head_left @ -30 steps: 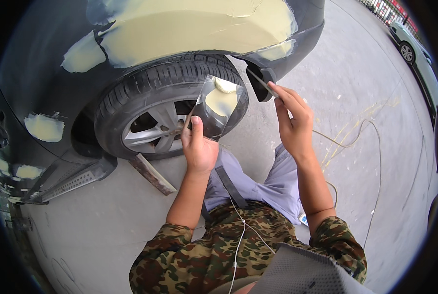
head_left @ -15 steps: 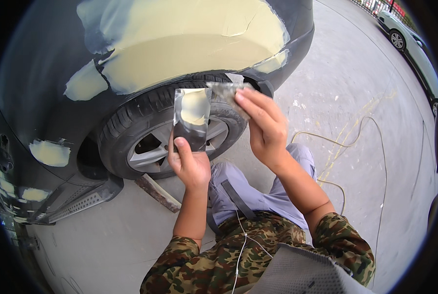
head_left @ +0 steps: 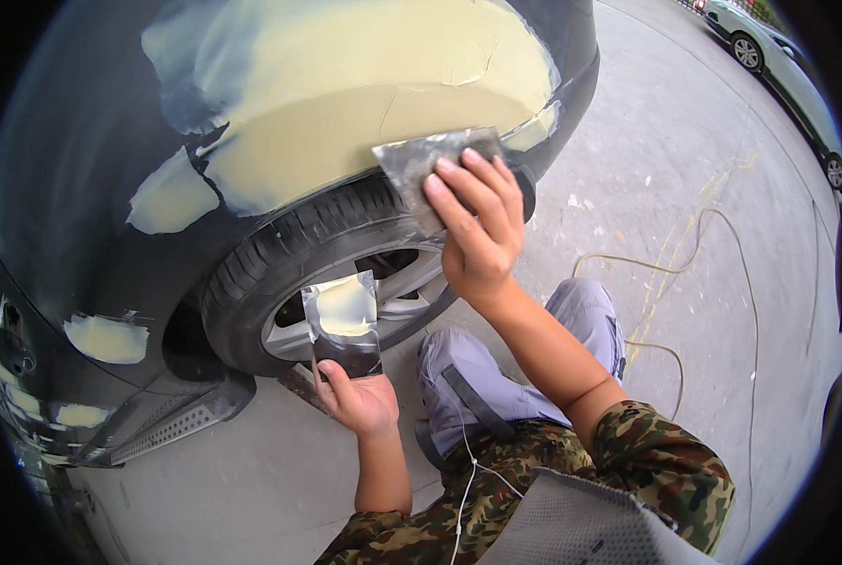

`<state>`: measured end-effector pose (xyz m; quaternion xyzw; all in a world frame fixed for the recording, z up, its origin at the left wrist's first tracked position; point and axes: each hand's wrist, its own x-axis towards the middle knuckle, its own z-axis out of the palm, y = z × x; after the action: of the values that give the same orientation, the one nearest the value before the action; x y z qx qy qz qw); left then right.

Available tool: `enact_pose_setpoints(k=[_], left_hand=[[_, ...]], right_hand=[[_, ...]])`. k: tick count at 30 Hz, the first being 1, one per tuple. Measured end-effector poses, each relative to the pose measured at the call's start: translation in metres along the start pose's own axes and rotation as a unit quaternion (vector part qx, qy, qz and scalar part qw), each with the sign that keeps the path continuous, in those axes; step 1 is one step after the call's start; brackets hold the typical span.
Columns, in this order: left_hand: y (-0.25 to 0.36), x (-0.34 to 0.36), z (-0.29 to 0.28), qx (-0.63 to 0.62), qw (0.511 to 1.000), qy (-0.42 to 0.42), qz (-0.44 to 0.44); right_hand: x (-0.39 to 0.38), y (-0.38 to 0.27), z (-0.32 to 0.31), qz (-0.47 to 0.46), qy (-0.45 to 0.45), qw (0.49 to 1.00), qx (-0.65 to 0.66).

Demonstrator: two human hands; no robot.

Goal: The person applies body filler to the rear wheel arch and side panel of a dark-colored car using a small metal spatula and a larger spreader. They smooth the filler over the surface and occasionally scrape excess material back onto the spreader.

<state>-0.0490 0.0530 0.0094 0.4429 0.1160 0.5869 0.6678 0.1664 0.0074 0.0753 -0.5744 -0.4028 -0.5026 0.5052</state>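
My left hand [head_left: 359, 402] grips a rectangular metal plate [head_left: 344, 348] with a dollop of cream filler [head_left: 341, 306] on it, in front of the wheel [head_left: 232, 301]. My right hand [head_left: 477, 212] holds a grey, square metal spreader [head_left: 411, 151] by its fingertips, up at the wheel arch. The spreader overlaps the lower edge of the broad cream patch [head_left: 327, 85] on the dark car's fender [head_left: 82, 179]; whether it touches the surface I cannot tell.
The running board [head_left: 171, 428] is at the lower left, with a flat bar [head_left: 298, 386] by the tyre. A thin hose [head_left: 703, 235] loops over the concrete floor [head_left: 656, 122] to the right. Another car [head_left: 788, 85] stands at the upper right. My knees [head_left: 571, 311] are below the wheel.
My left hand has dropped lower with the filler plate. My right hand has moved leftward, turning the spreader broad side up, and now has it higher at the fender, apart from the plate.
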Motion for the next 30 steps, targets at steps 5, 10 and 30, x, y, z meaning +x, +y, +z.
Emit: enact_pose_setpoints(k=[5, 10, 30], left_hand=[[0.000, -0.001, -0.002, -0.006, 1.000, 0.006, -0.029], [0.005, 0.006, -0.005, -0.010, 0.999, -0.012, -0.033], [0.002, 0.004, -0.023, -0.029, 0.993, -0.053, -0.101]], right_hand=[[0.021, 0.004, 0.030, -0.004, 0.040, 0.999, -0.028], [0.004, -0.007, 0.034, -0.009, 0.024, 0.999, -0.029], [0.026, 0.004, 0.027, 0.007, 0.070, 0.996, -0.057]])
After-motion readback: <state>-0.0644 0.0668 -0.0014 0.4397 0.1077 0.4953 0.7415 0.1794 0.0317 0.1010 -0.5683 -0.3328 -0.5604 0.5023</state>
